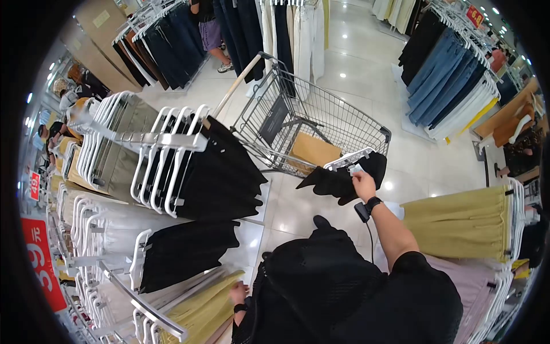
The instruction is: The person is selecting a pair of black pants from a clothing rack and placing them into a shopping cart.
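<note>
My right hand [364, 186] is closed at the top of a black garment [337, 182], its fingers at a small white piece like a tag or clip [356, 169]. The white hanger [349, 159] of this garment shows just beyond my fingers. The garment hangs bunched in front of the shopping cart, overlapping its near side in this view. My left hand [239, 292] is low beside the rack on the left, next to yellow-green garments [203, 307], with fingers loosely bent and nothing seen in them.
The wire shopping cart [338, 109] stands ahead with a brown cardboard box [314, 150] in it. Black skirts [217, 166] hang on the left rack, whose metal bar ends [197, 142] jut towards me. Yellow-green garments [458, 221] hang at right. A person [211, 34] stands further back.
</note>
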The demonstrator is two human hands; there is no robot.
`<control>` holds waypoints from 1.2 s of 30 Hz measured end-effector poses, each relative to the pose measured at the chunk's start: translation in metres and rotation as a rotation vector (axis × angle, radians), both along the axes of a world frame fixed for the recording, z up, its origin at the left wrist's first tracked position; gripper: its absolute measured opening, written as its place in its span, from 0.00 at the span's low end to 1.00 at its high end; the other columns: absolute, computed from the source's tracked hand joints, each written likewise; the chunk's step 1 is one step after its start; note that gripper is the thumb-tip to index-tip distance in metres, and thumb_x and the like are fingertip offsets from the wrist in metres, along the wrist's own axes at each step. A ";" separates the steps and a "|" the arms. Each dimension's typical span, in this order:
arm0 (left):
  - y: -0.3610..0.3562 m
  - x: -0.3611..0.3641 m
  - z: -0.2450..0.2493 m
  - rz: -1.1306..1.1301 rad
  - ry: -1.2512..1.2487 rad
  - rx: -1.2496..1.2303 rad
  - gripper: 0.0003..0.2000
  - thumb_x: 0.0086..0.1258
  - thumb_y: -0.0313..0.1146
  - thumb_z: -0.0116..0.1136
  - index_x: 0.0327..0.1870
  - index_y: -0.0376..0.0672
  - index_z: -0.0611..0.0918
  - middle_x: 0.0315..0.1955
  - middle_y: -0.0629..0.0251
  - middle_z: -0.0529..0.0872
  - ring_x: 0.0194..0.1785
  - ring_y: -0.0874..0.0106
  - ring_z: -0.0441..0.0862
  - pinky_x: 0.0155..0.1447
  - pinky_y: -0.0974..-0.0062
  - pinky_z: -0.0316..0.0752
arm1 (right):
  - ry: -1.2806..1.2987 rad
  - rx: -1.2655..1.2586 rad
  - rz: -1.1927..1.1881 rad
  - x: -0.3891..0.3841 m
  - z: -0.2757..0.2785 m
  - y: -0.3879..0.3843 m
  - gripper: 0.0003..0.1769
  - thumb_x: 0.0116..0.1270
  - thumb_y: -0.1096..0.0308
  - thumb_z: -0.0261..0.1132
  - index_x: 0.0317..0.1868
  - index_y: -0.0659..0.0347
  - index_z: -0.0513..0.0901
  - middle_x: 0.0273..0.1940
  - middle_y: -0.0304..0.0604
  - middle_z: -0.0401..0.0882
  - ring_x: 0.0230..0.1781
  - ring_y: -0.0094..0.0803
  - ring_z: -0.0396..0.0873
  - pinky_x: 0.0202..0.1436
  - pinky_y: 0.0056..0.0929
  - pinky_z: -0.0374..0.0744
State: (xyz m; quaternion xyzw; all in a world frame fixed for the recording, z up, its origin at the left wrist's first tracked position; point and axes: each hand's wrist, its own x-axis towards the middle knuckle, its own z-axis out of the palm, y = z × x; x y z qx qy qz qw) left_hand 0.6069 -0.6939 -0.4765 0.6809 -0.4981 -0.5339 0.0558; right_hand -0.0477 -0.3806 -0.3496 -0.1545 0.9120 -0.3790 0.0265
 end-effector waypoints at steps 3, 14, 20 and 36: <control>0.047 -0.006 -0.025 -0.503 -0.235 -0.058 0.17 0.75 0.47 0.58 0.42 0.39 0.85 0.36 0.56 0.91 0.41 0.56 0.88 0.45 0.58 0.81 | 0.074 0.036 -0.073 -0.072 -0.023 0.039 0.13 0.66 0.68 0.69 0.49 0.64 0.88 0.48 0.54 0.87 0.53 0.51 0.84 0.61 0.44 0.81; 0.143 -0.187 0.127 -0.260 -0.140 -0.031 0.16 0.76 0.40 0.58 0.49 0.36 0.88 0.37 0.55 0.92 0.38 0.62 0.90 0.40 0.64 0.83 | -0.327 0.556 -0.077 -0.198 -0.055 0.099 0.36 0.58 0.55 0.80 0.64 0.59 0.81 0.59 0.57 0.84 0.62 0.52 0.82 0.66 0.46 0.81; 0.128 -0.183 0.109 0.009 -0.116 0.058 0.12 0.74 0.35 0.61 0.49 0.37 0.88 0.37 0.54 0.93 0.35 0.67 0.91 0.36 0.68 0.85 | -0.268 0.729 -0.035 -0.198 -0.066 0.089 0.16 0.64 0.59 0.72 0.48 0.60 0.90 0.49 0.53 0.90 0.52 0.50 0.88 0.56 0.47 0.86; 0.108 -0.284 0.086 -0.148 0.028 -0.022 0.13 0.77 0.39 0.61 0.45 0.36 0.88 0.35 0.62 0.92 0.33 0.72 0.89 0.37 0.72 0.83 | 0.011 0.003 0.007 -0.204 -0.063 0.104 0.22 0.79 0.57 0.59 0.43 0.74 0.81 0.41 0.72 0.83 0.46 0.71 0.80 0.50 0.58 0.77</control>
